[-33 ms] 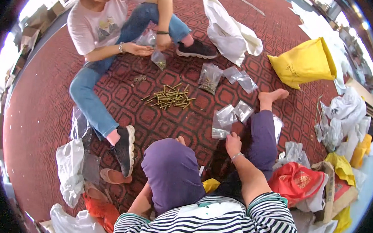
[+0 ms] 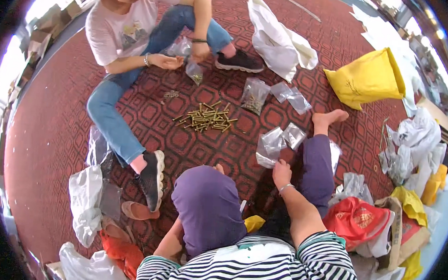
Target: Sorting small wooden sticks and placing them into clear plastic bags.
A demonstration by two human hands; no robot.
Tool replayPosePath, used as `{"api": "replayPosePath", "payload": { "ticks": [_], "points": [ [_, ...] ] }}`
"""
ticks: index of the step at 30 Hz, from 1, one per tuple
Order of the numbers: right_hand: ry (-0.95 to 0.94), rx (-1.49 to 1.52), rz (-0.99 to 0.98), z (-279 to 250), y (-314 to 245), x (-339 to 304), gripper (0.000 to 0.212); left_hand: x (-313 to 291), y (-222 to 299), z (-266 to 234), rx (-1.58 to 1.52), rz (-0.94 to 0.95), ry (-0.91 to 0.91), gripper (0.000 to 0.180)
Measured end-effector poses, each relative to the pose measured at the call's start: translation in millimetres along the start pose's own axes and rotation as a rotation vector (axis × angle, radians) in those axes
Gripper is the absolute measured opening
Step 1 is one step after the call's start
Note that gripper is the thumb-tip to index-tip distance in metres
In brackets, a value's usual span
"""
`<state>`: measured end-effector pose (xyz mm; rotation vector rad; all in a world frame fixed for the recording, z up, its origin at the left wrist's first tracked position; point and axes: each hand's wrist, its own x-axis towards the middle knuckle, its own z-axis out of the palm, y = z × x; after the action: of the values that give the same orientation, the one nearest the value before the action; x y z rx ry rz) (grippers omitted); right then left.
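My right hand [image 2: 282, 174] is low over the carpet beside my right shin, its curled fingers at the near edge of a flat clear plastic bag [image 2: 270, 145]. A smaller clear bag [image 2: 294, 135] lies against that one. My left forearm [image 2: 170, 244] passes behind my raised left knee, which hides the left hand. Ahead on the carpet is a loose pile of brass-coloured bolts [image 2: 206, 117]. Beyond it stands a clear bag of small metal parts [image 2: 255, 97], with empty clear bags [image 2: 291, 97] to its right.
A co-worker [image 2: 125, 38] sits at far left, holding a small bag of metal parts [image 2: 194, 73]. A few small rings [image 2: 170, 95] lie nearby. A white sack [image 2: 277, 39] and yellow bag [image 2: 369, 79] are farther off. Mixed bags [image 2: 357, 221] crowd my right; more bags [image 2: 85, 203] and a shoe [image 2: 140, 210] are left.
The whole view has shifted slightly. My right hand stays at the bag's edge, and the bolts and bags lie as before.
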<state>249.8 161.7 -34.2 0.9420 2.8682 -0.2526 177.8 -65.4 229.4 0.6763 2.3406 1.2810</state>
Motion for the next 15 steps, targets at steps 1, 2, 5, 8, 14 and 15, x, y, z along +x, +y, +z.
{"api": "replayPosePath", "payload": {
  "ticks": [1, 2, 5, 8, 14, 15],
  "points": [
    [0.034, 0.030, 0.023, 3.6, 4.1, 6.0, 0.035, 1.7, 17.4, -10.0, 0.012, 0.047, 0.022, 0.024],
    [0.068, 0.059, 0.048, 7.6, 6.7, 11.4, 0.027, 2.7, 35.7, -19.4, 0.023, 0.096, 0.042, 0.024],
    [0.060, 0.180, 0.143, -29.1, -24.3, 12.7, 0.021, 8.4, 90.5, -55.7, 0.072, 0.217, 0.129, 0.025],
    [0.057, 0.291, 0.253, -73.6, -45.6, 6.0, 0.015, 13.8, 62.1, -74.4, 0.112, 0.355, 0.204, 0.025],
    [0.473, 0.470, -0.272, -146.4, -81.3, 11.3, 0.005, 43.2, -185.1, -48.4, 0.189, 0.634, 0.264, 0.026],
    [0.406, 0.458, -0.268, -146.3, -89.0, 17.1, 0.004, 48.7, -202.1, -45.9, 0.207, 0.682, 0.273, 0.027]
  ]
}}
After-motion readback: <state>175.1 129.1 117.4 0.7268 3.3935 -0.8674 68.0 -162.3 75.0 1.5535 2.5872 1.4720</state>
